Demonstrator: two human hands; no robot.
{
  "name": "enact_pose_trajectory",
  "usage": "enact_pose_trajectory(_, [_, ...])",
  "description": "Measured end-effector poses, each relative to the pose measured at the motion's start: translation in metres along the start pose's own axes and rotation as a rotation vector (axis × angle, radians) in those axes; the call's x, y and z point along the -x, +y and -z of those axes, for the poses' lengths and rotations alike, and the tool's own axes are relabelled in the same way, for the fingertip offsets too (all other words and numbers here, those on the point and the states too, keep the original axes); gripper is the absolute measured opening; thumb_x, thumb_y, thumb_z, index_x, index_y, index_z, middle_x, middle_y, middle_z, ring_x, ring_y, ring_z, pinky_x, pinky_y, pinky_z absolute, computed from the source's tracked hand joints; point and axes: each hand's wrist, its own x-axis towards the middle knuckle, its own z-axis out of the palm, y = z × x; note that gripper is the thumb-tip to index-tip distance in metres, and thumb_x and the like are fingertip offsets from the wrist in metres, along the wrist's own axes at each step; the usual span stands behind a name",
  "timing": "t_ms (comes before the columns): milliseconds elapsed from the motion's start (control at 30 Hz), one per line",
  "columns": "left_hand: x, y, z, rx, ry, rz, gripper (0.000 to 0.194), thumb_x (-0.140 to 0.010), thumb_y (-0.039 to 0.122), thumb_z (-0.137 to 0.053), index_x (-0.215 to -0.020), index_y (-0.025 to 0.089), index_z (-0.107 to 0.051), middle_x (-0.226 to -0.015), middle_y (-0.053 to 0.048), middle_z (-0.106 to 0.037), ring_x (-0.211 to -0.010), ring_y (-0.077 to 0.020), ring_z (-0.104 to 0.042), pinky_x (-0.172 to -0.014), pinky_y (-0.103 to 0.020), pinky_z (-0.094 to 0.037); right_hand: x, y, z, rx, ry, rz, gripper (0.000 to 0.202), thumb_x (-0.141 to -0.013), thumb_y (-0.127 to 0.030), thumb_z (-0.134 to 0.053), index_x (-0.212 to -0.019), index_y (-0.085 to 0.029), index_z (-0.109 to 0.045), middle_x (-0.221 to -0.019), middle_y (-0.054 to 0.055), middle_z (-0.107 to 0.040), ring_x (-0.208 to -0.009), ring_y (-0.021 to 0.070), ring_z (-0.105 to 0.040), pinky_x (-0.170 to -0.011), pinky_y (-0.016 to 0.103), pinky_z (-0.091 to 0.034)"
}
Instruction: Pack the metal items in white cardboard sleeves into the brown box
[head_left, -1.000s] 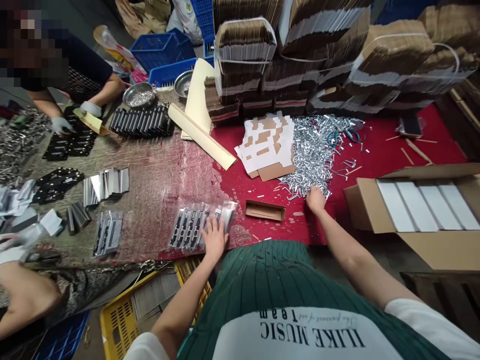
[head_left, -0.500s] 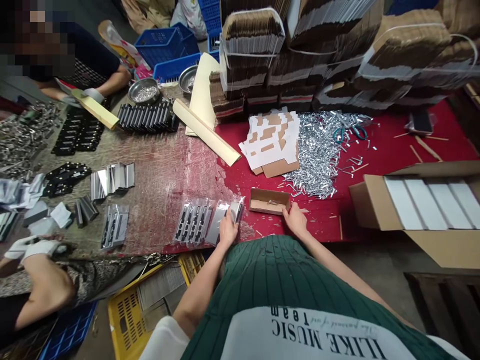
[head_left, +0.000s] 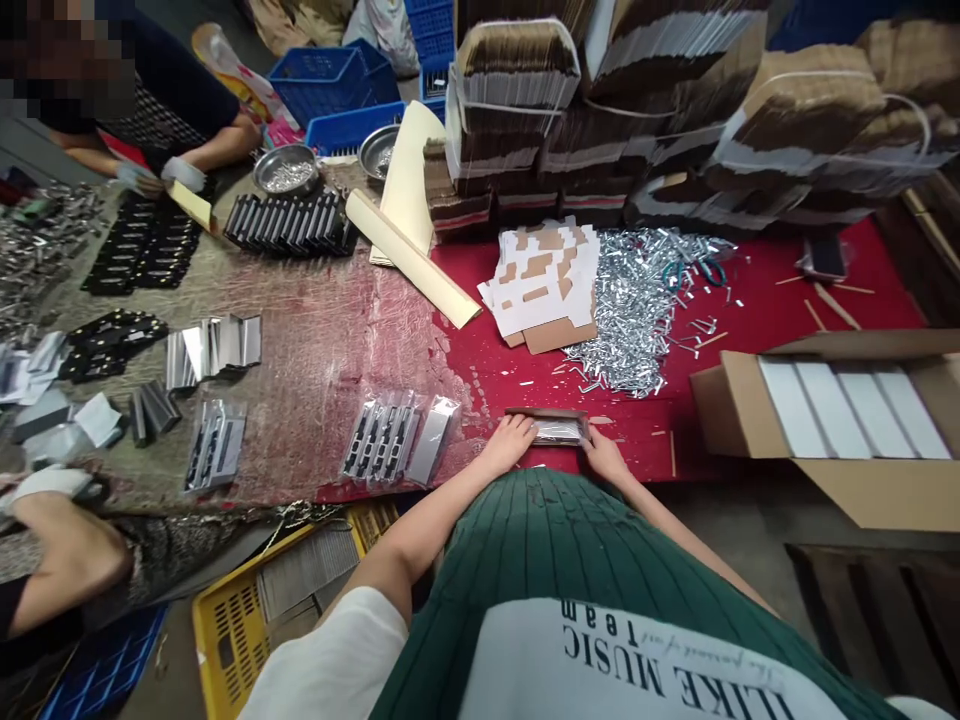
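Observation:
In front of my body a small open cardboard box [head_left: 525, 412] sits near the table's front edge. Inside it lies a shiny, plastic-wrapped metal piece [head_left: 561, 430]. My left hand [head_left: 514, 440] closes over the left end of the piece and box; its fingertips are partly hidden. With my right hand [head_left: 604, 458] I grip the box's right end. To the left are one more plastic-wrapped metal piece [head_left: 433, 440] and several wrapped pieces with black parts [head_left: 381, 440], side by side.
Behind the box lie small metal pins [head_left: 630, 310], die-cut card sheets [head_left: 540, 280] and scissors [head_left: 694, 273]. Stacked flat cartons [head_left: 517, 100] line the back. An open carton [head_left: 757, 415] of white boxes is at right. Co-workers' gloved hands [head_left: 184, 175] appear at left.
My left hand has moved right, bringing one wrapped metal piece from the group into the small box. The box has shifted slightly nearer, still held by my right hand.

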Motion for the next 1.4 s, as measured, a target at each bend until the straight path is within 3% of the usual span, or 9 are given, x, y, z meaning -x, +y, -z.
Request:
enact_pose_trajectory(167, [-0.003, -0.020, 0.006, 0.512, 0.166, 0.634, 0.025, -0.091, 0.029, -0.038, -0.106, 0.016, -0.053, -0.091, -0.010, -0.062, -0.083, -0.0172, -0.060, -0.078, -0.034, -0.049, -0.010, -0.008, 0.016, -0.767, -0.043, -0.011, 0.047, -0.088, -0.051, -0.036, -0.120, -0.019, -0.046, -0.082, 0.006, -0.067, -0.068, 0.0186, -0.064, -0.068, 0.034, -0.052])
enact_pose_trajectory(267, [-0.022, -0.029, 0.013, 0.772, -0.090, 0.787, 0.025, -0.090, 0.034, -0.041, -0.100, 0.015, -0.054, -0.083, -0.007, -0.064, -0.068, -0.0145, -0.063, -0.068, -0.030, -0.051, -0.024, -0.027, 0.024, -0.730, -0.262, -0.032, 0.054, -0.092, -0.055, -0.020, -0.112, -0.015, -0.049, -0.075, 0.009, -0.068, -0.065, 0.0171, -0.065, -0.065, 0.032, -0.052])
enact_pose_trajectory(400, [-0.028, -0.029, 0.015, 0.641, -0.237, 0.755, 0.037, -0.069, 0.030, -0.070, -0.102, 0.018, -0.058, -0.100, -0.010, -0.063, -0.097, -0.0257, -0.059, -0.087, -0.040, -0.045, -0.032, -0.038, 0.028, 0.011, -0.269, 0.127, 0.046, -0.087, -0.050, -0.042, -0.097, -0.010, -0.062, -0.083, 0.009, -0.069, -0.074, 0.0151, -0.063, -0.074, 0.029, -0.049])
enact_pose_trajectory(500, [-0.015, -0.019, 0.009, 0.318, -0.237, 0.598, 0.071, -0.059, 0.033, -0.078, -0.123, 0.019, -0.050, -0.119, -0.017, -0.054, -0.116, -0.0352, -0.045, -0.098, -0.053, -0.030, -0.024, -0.037, 0.013, 0.472, -0.071, 0.340, 0.054, -0.071, -0.045, -0.068, -0.113, -0.013, -0.057, -0.107, 0.017, -0.062, -0.098, 0.0265, -0.057, -0.087, 0.043, -0.041])
enact_pose_trajectory(600, [-0.004, -0.014, 0.000, -0.107, -0.232, 0.357, 0.083, -0.069, 0.044, -0.070, -0.139, 0.018, -0.032, -0.126, -0.021, -0.046, -0.117, -0.0352, -0.041, -0.097, -0.053, -0.028, -0.013, -0.033, -0.010, 0.783, 0.141, 0.463, 0.062, -0.076, -0.048, -0.063, -0.123, -0.010, -0.047, -0.112, 0.021, -0.056, -0.102, 0.0325, -0.049, -0.089, 0.049, -0.034])
enact_pose_trajectory(700, [-0.001, -0.017, -0.006, -0.234, -0.233, 0.258, 0.076, -0.077, 0.046, -0.061, -0.140, 0.017, -0.030, -0.119, -0.019, -0.049, -0.110, -0.0309, -0.044, -0.092, -0.045, -0.034, -0.013, -0.027, -0.020, 0.832, 0.231, 0.479, 0.059, -0.084, -0.052, -0.050, -0.121, -0.007, -0.046, -0.105, 0.021, -0.056, -0.097, 0.0315, -0.048, -0.086, 0.046, -0.033])
enact_pose_trajectory(1000, [-0.004, -0.025, -0.002, -0.204, -0.346, 0.100, 0.069, -0.084, 0.056, -0.044, -0.138, 0.014, -0.031, -0.114, -0.016, -0.052, -0.100, -0.0268, -0.048, -0.084, -0.037, -0.038, -0.035, -0.013, 0.006, 0.870, -0.012, 0.840, 0.065, -0.086, -0.063, -0.034, -0.117, -0.009, -0.050, -0.098, 0.017, -0.057, -0.089, 0.0280, -0.049, -0.075, 0.036, -0.037])
enact_pose_trajectory(1233, [0.005, -0.012, -0.013, -0.258, -0.345, 0.157, 0.067, -0.086, 0.044, -0.044, -0.143, 0.016, -0.023, -0.121, -0.020, -0.047, -0.105, -0.0306, -0.046, -0.086, -0.042, -0.035, -0.021, -0.009, -0.006, 0.855, -0.033, 0.820, 0.070, -0.086, -0.052, -0.042, -0.138, -0.007, -0.032, -0.118, 0.022, -0.050, -0.104, 0.0333, -0.044, -0.093, 0.047, -0.027])
enact_pose_trajectory(1400, [0.006, -0.007, -0.016, -0.207, -0.360, 0.203, 0.064, -0.086, 0.034, -0.046, -0.144, 0.019, -0.023, -0.124, -0.020, -0.046, -0.110, -0.0317, -0.044, -0.089, -0.045, -0.033, -0.017, -0.013, -0.011, 0.786, -0.083, 0.683, 0.056, -0.087, -0.032, -0.043, -0.137, -0.009, -0.034, -0.122, 0.021, -0.049, -0.108, 0.0322, -0.042, -0.098, 0.050, -0.022])
